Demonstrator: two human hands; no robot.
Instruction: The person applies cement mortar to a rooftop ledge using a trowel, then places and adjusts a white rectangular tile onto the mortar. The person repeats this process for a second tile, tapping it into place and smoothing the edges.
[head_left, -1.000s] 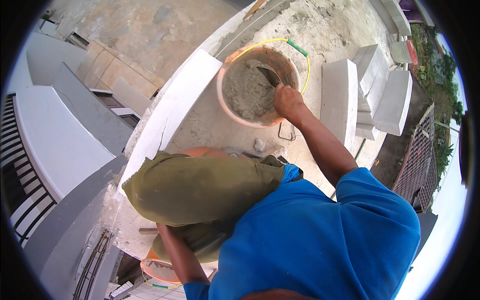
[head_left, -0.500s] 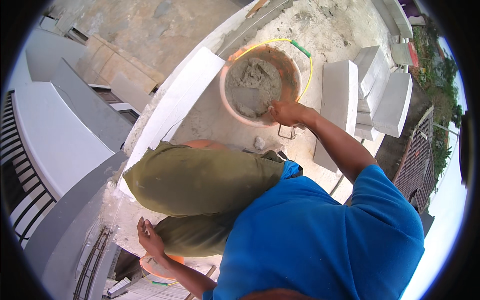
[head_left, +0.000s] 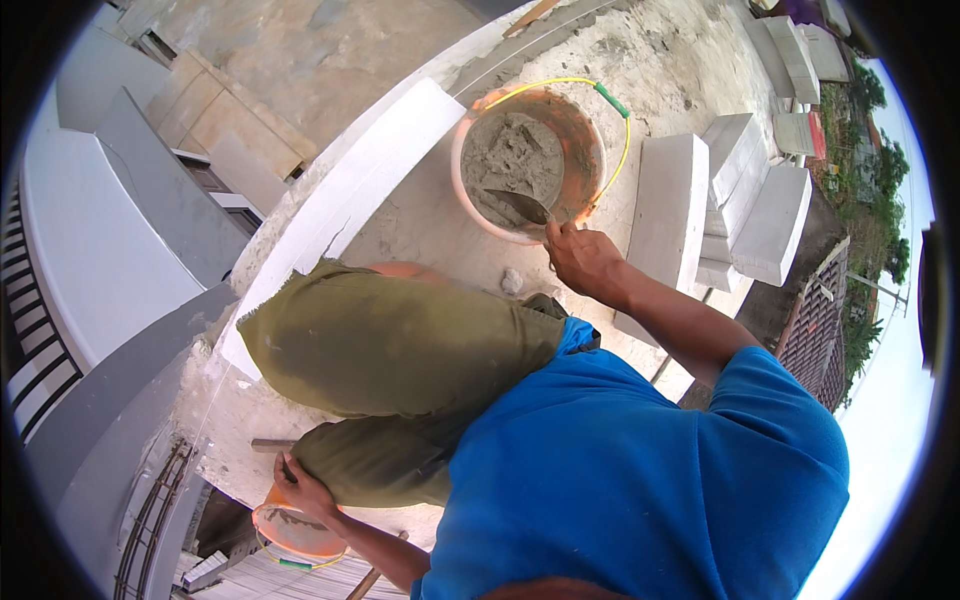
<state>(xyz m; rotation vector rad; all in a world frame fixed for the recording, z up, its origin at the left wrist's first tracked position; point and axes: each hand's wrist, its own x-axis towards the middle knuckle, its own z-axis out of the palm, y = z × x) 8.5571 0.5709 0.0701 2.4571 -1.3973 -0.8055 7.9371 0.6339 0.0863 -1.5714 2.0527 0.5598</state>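
Slanting forward and leftward from the blue sleeve [head_left: 775,420], the right arm brings the right hand [head_left: 585,262] to the near rim of the bucket [head_left: 459,178], the back of the hand facing up. Its fingers are curled closed around the trowel's handle. From them, the trowel [head_left: 516,205] runs left into the bucket, its blade over the mortar [head_left: 512,155]; whether it touches, I cannot tell. Beyond these fingers arches the yellow bail [head_left: 628,150]; to their right stand the white blocks [head_left: 665,205]. The left forearm angles forward and outward, putting the left hand [head_left: 306,492] beside the trouser leg [head_left: 375,462]. Its fingers are partly bent; whether they hold anything, I cannot tell. Just ahead of them lies a bar [head_left: 272,445].
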